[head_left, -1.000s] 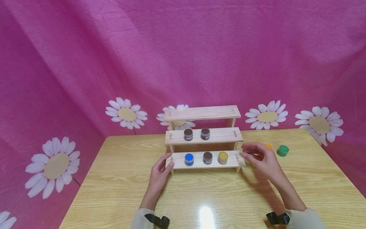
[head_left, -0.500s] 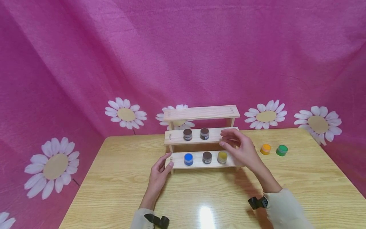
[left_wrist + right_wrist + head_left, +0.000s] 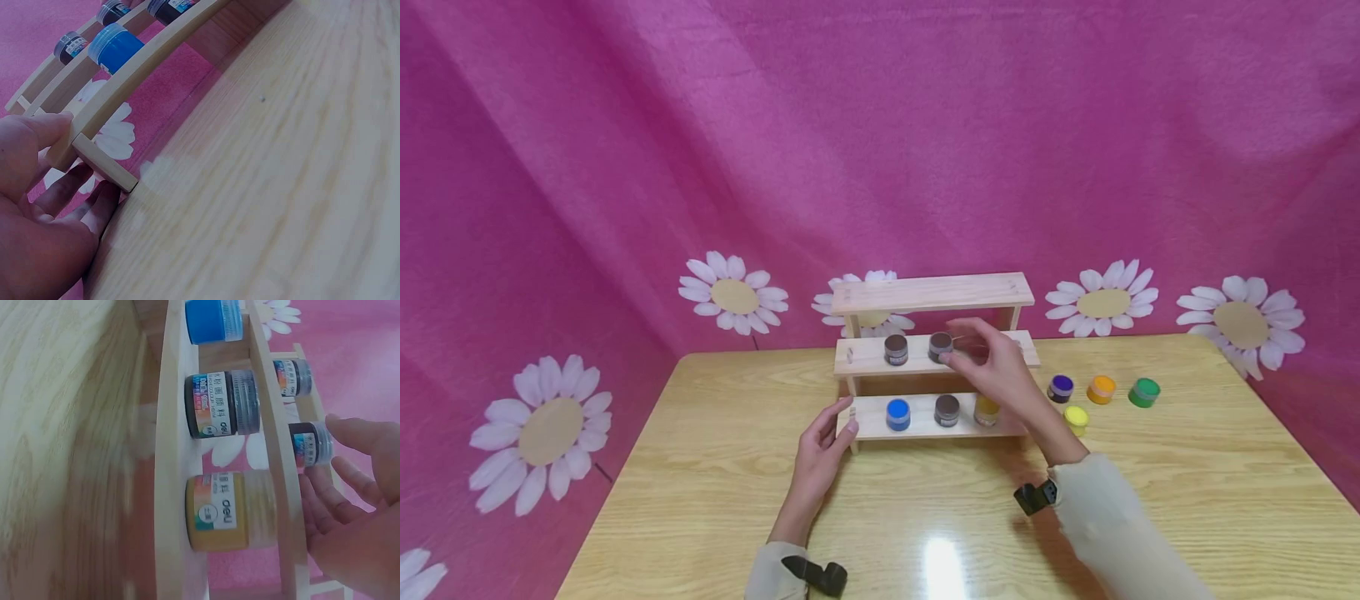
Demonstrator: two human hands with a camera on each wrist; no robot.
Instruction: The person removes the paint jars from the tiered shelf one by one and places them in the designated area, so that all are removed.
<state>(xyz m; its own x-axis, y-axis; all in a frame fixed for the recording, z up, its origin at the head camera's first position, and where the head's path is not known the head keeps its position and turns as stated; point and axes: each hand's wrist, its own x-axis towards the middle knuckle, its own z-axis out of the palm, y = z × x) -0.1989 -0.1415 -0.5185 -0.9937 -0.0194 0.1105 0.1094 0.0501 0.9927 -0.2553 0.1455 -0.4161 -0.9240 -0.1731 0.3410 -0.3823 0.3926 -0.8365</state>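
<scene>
A three-tier wooden display rack (image 3: 932,293) stands on the table. My left hand (image 3: 817,454) holds the left end of its lowest shelf, thumb on top and fingers behind the leg in the left wrist view. Two dark paint jars sit on the middle shelf. My right hand (image 3: 996,367) reaches over to the right one (image 3: 940,347), thumb and fingertips at its clear lid (image 3: 324,442). The other dark jar (image 3: 896,349) stands to its left. On the lowest shelf are a blue jar (image 3: 898,414), a dark jar (image 3: 947,410) and an ochre jar (image 3: 219,512), partly covered by my right hand in the head view.
Right of the rack, purple (image 3: 1060,388), orange (image 3: 1101,389), green (image 3: 1145,392) and yellow (image 3: 1076,421) paint jars rest on the wooden table (image 3: 715,467). A pink daisy-print cloth (image 3: 880,150) hangs close behind the rack.
My right hand has moved left from beside the rack's right end, across the middle shelf, to the right-hand dark jar. The purple and yellow jars are uncovered. My left hand stays put.
</scene>
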